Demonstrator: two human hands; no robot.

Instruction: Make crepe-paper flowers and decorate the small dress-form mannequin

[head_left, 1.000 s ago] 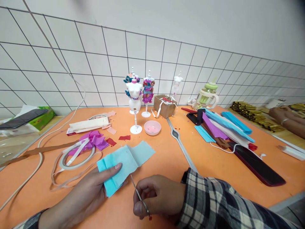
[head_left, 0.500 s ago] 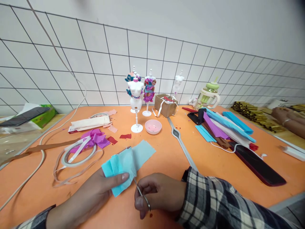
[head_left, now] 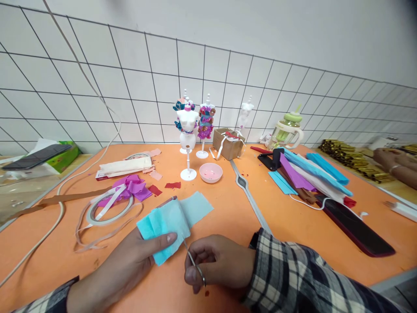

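Observation:
My left hand (head_left: 143, 252) pinches a folded piece of light-blue crepe paper (head_left: 164, 226), its thumb lying on top and the other fingers hidden underneath. A paler flap of the paper spreads to the upper right. My right hand (head_left: 218, 263) is closed around the handles of metal scissors (head_left: 191, 256), with a loop showing by the thumb. The scissor tips meet the paper's lower right edge, and part of the blades is hidden by the paper. Beyond the hands lie red paper scraps (head_left: 172, 185) and a pink bowl (head_left: 211, 172).
Small white dress forms (head_left: 188, 134) stand at the back beside a cardboard box (head_left: 228, 145). Tape rolls (head_left: 110, 217) and purple paper (head_left: 135, 187) lie left. Folded crepe sheets (head_left: 312, 174), a dark phone-like slab (head_left: 355, 226) and a green-lidded bottle (head_left: 286, 130) are right, past them another person's hand (head_left: 391, 161).
The view has shifted slightly. My hands keep nearly the same places, and the folded blue paper is tilted a little differently around the scissor tips.

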